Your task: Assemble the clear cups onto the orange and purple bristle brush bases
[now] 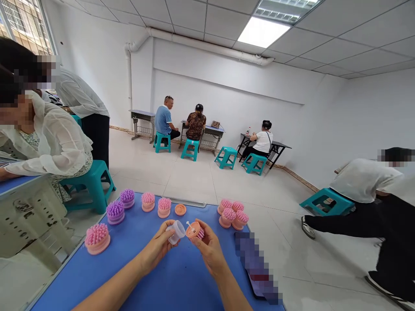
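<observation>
My left hand is closed around a small translucent plastic cup, its open end tilted toward the right. In my right hand is a scalp brush head with pink bristles, its orange base turned toward the cup and a thin white stem sticking out. Cup and brush head are very close together; whether they touch I cannot tell. Just beyond my hands lies a round orange cap. Pink brushes and purple brushes stand bristles up along the table's far and left sides.
The blue table carries a cluster of pink brushes at its far right corner. A dark, partly blurred flat object lies along the right edge. People sit on teal stools at other desks, and one is at the right.
</observation>
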`<act>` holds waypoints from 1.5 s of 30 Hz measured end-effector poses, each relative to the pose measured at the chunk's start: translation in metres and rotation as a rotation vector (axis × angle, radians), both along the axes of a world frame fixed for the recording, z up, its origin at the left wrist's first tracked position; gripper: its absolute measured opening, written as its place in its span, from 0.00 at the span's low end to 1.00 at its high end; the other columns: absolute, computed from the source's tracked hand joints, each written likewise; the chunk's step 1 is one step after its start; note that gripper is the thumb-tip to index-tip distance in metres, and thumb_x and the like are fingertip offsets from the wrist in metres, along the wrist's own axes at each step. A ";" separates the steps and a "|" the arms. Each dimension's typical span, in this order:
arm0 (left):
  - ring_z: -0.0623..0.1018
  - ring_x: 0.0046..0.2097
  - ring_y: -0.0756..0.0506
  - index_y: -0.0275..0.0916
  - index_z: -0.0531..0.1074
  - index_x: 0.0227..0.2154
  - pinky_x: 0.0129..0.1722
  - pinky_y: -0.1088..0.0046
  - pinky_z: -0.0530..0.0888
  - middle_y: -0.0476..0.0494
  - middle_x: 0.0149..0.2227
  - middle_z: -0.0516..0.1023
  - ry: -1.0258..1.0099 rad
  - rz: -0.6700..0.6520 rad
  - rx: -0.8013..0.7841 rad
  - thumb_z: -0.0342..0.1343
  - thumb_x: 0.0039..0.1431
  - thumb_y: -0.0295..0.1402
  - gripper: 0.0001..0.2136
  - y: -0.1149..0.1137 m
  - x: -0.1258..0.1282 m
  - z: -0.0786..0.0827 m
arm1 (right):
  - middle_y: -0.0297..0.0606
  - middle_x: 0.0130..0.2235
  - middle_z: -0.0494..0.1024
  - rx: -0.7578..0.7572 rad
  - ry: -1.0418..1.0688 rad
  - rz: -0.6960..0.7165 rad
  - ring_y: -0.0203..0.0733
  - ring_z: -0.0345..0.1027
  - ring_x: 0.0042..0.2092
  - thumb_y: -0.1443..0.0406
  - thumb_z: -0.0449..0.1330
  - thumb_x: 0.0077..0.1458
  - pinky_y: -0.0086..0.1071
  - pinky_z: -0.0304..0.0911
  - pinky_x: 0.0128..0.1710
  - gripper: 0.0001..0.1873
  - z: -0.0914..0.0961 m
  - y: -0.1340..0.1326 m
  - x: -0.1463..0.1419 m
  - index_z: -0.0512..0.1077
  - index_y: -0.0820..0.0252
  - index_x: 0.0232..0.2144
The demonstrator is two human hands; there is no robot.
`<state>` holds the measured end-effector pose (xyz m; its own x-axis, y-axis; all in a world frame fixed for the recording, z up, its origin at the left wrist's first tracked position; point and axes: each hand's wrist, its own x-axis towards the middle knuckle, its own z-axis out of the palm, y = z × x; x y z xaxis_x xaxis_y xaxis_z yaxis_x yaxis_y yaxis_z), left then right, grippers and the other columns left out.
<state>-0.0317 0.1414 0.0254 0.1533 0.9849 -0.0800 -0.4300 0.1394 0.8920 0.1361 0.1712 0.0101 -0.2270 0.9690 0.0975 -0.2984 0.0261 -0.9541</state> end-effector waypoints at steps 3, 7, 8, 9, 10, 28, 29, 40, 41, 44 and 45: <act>0.71 0.37 0.47 0.41 0.67 0.33 0.40 0.71 0.66 0.49 0.33 0.71 -0.006 0.026 0.007 0.59 0.45 0.42 0.15 0.002 -0.001 0.000 | 0.38 0.39 0.75 0.012 -0.010 0.033 0.43 0.68 0.40 0.63 0.67 0.38 0.37 0.64 0.42 0.25 0.001 -0.001 -0.002 0.68 0.56 0.42; 0.72 0.39 0.47 0.40 0.68 0.33 0.43 0.70 0.66 0.48 0.35 0.73 -0.111 -0.001 -0.016 0.63 0.42 0.38 0.15 0.006 -0.005 -0.005 | 0.35 0.36 0.74 -0.012 0.028 0.082 0.40 0.68 0.37 0.64 0.68 0.37 0.33 0.65 0.37 0.22 0.003 -0.001 -0.004 0.68 0.57 0.37; 0.72 0.40 0.47 0.40 0.68 0.33 0.44 0.70 0.65 0.48 0.36 0.73 -0.135 -0.013 -0.020 0.64 0.41 0.37 0.16 0.006 -0.006 -0.006 | 0.35 0.35 0.74 -0.022 0.041 0.090 0.39 0.68 0.36 0.64 0.68 0.36 0.33 0.65 0.37 0.22 0.004 -0.002 -0.003 0.68 0.57 0.36; 0.72 0.40 0.47 0.40 0.68 0.34 0.46 0.70 0.65 0.48 0.37 0.73 -0.149 -0.024 -0.020 0.64 0.41 0.36 0.16 0.007 -0.007 -0.007 | 0.35 0.35 0.74 -0.032 0.053 0.096 0.39 0.68 0.36 0.64 0.68 0.37 0.33 0.65 0.36 0.21 0.004 -0.002 -0.003 0.68 0.57 0.36; 0.72 0.41 0.47 0.41 0.68 0.34 0.47 0.69 0.65 0.48 0.37 0.73 -0.149 -0.033 -0.016 0.64 0.41 0.35 0.16 0.007 -0.007 -0.007 | 0.35 0.36 0.74 -0.041 0.064 0.100 0.38 0.68 0.36 0.64 0.68 0.37 0.33 0.65 0.36 0.22 0.005 -0.002 -0.003 0.68 0.57 0.37; 0.72 0.35 0.49 0.41 0.67 0.35 0.36 0.75 0.67 0.51 0.31 0.72 0.017 -0.024 0.021 0.64 0.39 0.33 0.17 0.006 -0.005 -0.010 | 0.35 0.36 0.74 0.041 -0.079 0.063 0.40 0.68 0.37 0.64 0.66 0.38 0.35 0.64 0.40 0.22 0.005 -0.001 -0.002 0.70 0.56 0.39; 0.72 0.35 0.48 0.41 0.66 0.35 0.36 0.74 0.67 0.51 0.31 0.72 0.040 -0.020 0.018 0.64 0.39 0.34 0.18 0.005 -0.004 -0.008 | 0.35 0.36 0.74 0.066 -0.101 0.068 0.40 0.68 0.37 0.64 0.66 0.38 0.35 0.65 0.40 0.22 0.004 -0.001 -0.003 0.70 0.56 0.40; 0.71 0.35 0.48 0.40 0.66 0.38 0.36 0.74 0.66 0.50 0.32 0.73 0.165 -0.066 0.024 0.61 0.42 0.37 0.18 0.006 -0.003 -0.012 | 0.38 0.39 0.72 0.226 -0.281 0.117 0.40 0.68 0.38 0.66 0.63 0.42 0.35 0.66 0.39 0.21 0.001 -0.002 0.000 0.69 0.57 0.42; 0.71 0.35 0.48 0.40 0.66 0.38 0.36 0.74 0.66 0.51 0.32 0.73 0.171 -0.072 0.028 0.61 0.43 0.37 0.18 0.006 -0.003 -0.011 | 0.38 0.39 0.72 0.224 -0.286 0.122 0.41 0.68 0.38 0.66 0.63 0.42 0.35 0.66 0.39 0.21 0.001 -0.002 0.000 0.69 0.57 0.43; 0.71 0.34 0.48 0.39 0.66 0.38 0.35 0.73 0.67 0.51 0.31 0.73 0.263 -0.058 0.033 0.59 0.44 0.40 0.18 0.006 -0.002 -0.009 | 0.38 0.39 0.73 0.212 -0.285 0.136 0.41 0.68 0.38 0.65 0.63 0.42 0.36 0.65 0.39 0.22 -0.002 0.000 0.001 0.68 0.57 0.43; 0.71 0.34 0.48 0.38 0.66 0.37 0.34 0.73 0.67 0.51 0.30 0.72 0.315 -0.046 0.032 0.58 0.44 0.42 0.18 0.006 -0.001 -0.008 | 0.38 0.39 0.73 0.208 -0.284 0.143 0.41 0.68 0.38 0.65 0.63 0.42 0.36 0.65 0.39 0.22 -0.002 0.000 0.001 0.68 0.57 0.43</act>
